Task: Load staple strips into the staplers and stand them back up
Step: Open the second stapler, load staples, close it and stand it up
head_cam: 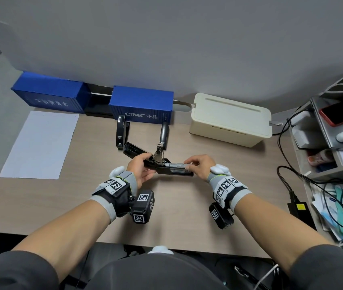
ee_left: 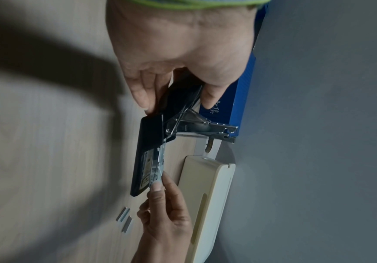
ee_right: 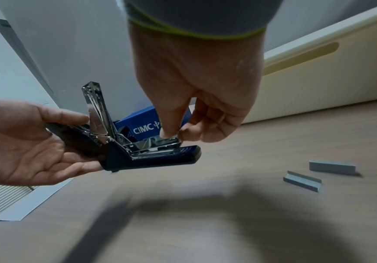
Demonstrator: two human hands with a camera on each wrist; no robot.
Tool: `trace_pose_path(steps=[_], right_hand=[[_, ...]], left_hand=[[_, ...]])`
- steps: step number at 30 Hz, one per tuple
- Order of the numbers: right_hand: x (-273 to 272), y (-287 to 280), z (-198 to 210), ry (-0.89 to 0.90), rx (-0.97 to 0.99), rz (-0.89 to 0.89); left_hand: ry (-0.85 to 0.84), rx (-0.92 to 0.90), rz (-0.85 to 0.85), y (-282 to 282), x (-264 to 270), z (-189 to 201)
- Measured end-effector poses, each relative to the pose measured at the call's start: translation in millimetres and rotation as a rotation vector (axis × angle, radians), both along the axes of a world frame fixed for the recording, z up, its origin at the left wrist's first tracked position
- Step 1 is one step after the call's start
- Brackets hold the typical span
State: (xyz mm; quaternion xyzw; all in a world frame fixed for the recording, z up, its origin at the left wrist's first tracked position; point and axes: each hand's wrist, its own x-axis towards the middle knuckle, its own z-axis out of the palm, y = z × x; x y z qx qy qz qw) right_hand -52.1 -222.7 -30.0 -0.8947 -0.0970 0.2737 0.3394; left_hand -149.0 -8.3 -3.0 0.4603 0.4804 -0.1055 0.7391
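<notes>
Desk (head_cam: 187, 216) holds two spare staple strips (ee_right: 318, 173); cream box (head_cam: 229, 120) behind.

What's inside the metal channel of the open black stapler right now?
The right hand pinches a staple strip into the open black stapler channel's front end. The fingers cover how far it is seated.

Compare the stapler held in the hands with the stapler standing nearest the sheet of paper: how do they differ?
The held stapler is hinged wide open with its metal magazine exposed; the standing stapler is folded shut. The held stapler lies roughly level, off the desk, gripped by the left hand while the right hand pinches a staple strip at its channel; the standing stapler is upright, untouched. Both are black.
</notes>
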Motion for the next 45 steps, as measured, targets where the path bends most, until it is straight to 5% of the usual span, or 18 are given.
trace_pose_path(steps=[8,18,26,32,39,45], right_hand=[[3.1,-3.2,-0.7,-0.080,-0.088,0.127],[4.7,-4.2,9.0,0.404,0.289,-0.169],[12.4,2.6,23.7,0.460,0.394,-0.273],[15.7,30.9,40.6,0.335,0.362,-0.216],[20.7,69.4,51.6,0.418,0.475,-0.304],[32.1,90.9,56.6,0.376,0.469,-0.281]], left_hand=[[-0.007,-0.041,0.010,2.4,0.8,-0.4],[-0.154,-0.029,-0.109,5.1,3.5,2.2],[-0.309,0.335,-0.191,13.0,12.5,8.5],[-0.322,0.663,-0.466,10.1,21.4,6.3],[-0.323,0.883,-0.666,10.8,26.6,12.1],[-0.340,0.661,-0.600,20.3,30.4,19.5]])
